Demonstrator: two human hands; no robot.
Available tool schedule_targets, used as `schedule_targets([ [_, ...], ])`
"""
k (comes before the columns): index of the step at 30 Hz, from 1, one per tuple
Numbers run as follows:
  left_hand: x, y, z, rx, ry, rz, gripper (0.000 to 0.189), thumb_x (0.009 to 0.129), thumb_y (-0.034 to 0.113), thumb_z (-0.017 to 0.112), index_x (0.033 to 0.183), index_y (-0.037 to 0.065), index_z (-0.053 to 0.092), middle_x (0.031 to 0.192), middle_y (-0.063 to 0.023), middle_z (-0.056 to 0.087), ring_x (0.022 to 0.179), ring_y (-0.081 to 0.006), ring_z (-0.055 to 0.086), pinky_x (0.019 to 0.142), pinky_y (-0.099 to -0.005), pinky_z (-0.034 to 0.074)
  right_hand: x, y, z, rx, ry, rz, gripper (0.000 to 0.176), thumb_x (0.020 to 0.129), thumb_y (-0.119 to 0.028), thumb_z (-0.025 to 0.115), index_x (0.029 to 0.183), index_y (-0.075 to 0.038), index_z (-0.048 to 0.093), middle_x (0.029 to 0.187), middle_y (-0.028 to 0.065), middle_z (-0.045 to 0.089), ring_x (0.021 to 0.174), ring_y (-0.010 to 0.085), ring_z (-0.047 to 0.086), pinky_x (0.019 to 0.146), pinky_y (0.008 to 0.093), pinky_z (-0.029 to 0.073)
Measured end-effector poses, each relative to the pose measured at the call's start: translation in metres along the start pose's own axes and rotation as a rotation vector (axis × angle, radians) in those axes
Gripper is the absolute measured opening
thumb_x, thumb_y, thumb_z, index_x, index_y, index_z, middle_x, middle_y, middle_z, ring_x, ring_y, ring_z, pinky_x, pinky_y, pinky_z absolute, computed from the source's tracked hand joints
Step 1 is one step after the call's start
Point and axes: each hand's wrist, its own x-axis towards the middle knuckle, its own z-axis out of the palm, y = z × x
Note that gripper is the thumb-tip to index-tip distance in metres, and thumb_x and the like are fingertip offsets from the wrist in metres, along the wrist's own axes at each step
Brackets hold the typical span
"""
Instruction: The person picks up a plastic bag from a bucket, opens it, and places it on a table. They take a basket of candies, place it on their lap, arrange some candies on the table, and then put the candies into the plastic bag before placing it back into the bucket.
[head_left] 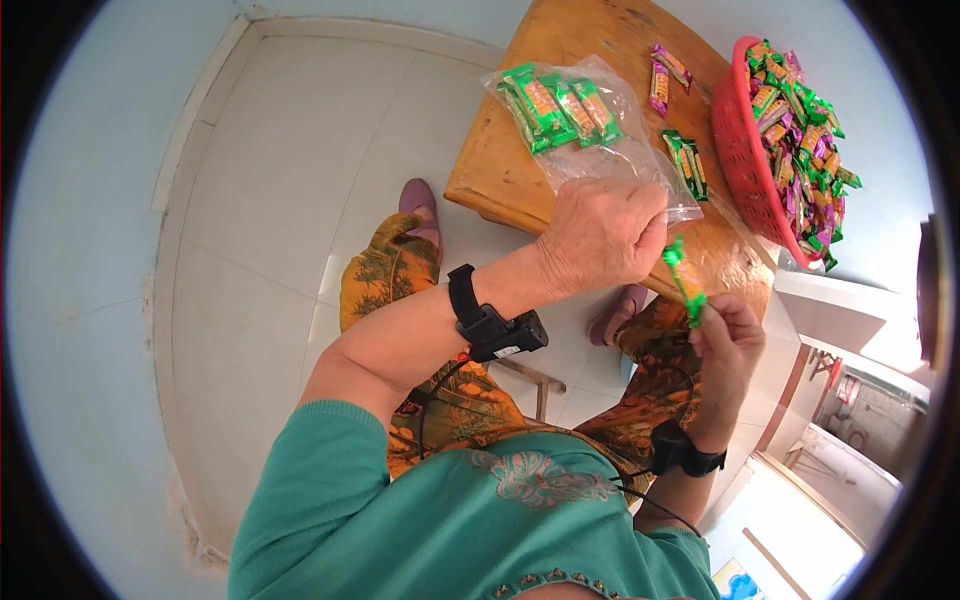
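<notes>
My left hand (607, 228) is closed at the mouth of a clear plastic bag (630, 155), its fingers curled and partly hidden. Inside the bag, several green-wrapped snack packets (545, 105) lie side by side. Lower and to the right, my right hand (730, 348) pinches the lower end of one green snack packet (688, 283), which is tilted and just beyond the left fist. Other green packets (686, 165) rest on the wooden table (480, 165) beside the bag, with purple packets (660, 88) farther back.
A red plastic basket (745, 165) heaped with green and purple packets stands at the table's right side. Under the table's near edge are my legs, and a wooden bar (530, 375) shows between them. Tiled floor (270, 190) extends to the left, bounded by a wall.
</notes>
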Motion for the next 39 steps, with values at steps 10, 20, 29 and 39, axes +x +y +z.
schedule_targets([
  [10, 0.002, 0.003, 0.001, -0.031, 0.047, -0.016, 0.013, 0.073, 0.003, 0.069, 0.074, 0.008, 0.057, 0.060, -0.0067, 0.056, 0.054, -0.0267, 0.060, 0.048, -0.0371, 0.046, 0.043, 0.038, 0.125, 0.332, -0.038, -0.010, 0.012, 0.095, -0.003, 0.063, 0.104, 0.003, 0.064, 0.089, 0.0027, 0.065, 0.074, 0.0065, 0.057, 0.060, 0.0226, 0.043],
  [20, 0.003, -0.001, -0.001, -0.016, 0.110, 0.007, 0.012, 0.071, 0.003, 0.069, 0.074, 0.007, 0.059, 0.064, -0.0076, 0.058, 0.057, -0.0274, 0.061, 0.052, -0.0372, 0.048, 0.078, 0.007, 0.168, 0.346, -0.307, -0.173, 0.020, 0.100, -0.015, 0.056, 0.115, -0.002, 0.060, 0.089, -0.0011, 0.054, 0.076, 0.0077, 0.051, 0.066, 0.0244, 0.044],
  [29, 0.002, 0.000, 0.000, 0.007, 0.113, 0.015, 0.013, 0.070, 0.003, 0.069, 0.077, 0.007, 0.059, 0.064, -0.0080, 0.057, 0.060, -0.0282, 0.062, 0.053, -0.0382, 0.048, 0.093, 0.010, 0.173, 0.457, -0.384, -0.077, 0.030, 0.099, -0.015, 0.060, 0.125, 0.000, 0.059, 0.086, -0.0012, 0.056, 0.072, 0.0072, 0.050, 0.065, 0.0202, 0.042],
  [39, 0.004, 0.000, 0.000, -0.025, 0.129, 0.027, 0.014, 0.071, 0.003, 0.070, 0.074, 0.007, 0.057, 0.062, -0.0083, 0.057, 0.058, -0.0290, 0.060, 0.052, -0.0384, 0.047, 0.117, 0.009, 0.184, -0.016, -0.247, 0.036, 0.035, 0.096, -0.016, 0.068, 0.127, -0.001, 0.061, 0.072, -0.0033, 0.055, 0.061, 0.0049, 0.047, 0.054, 0.0198, 0.036],
])
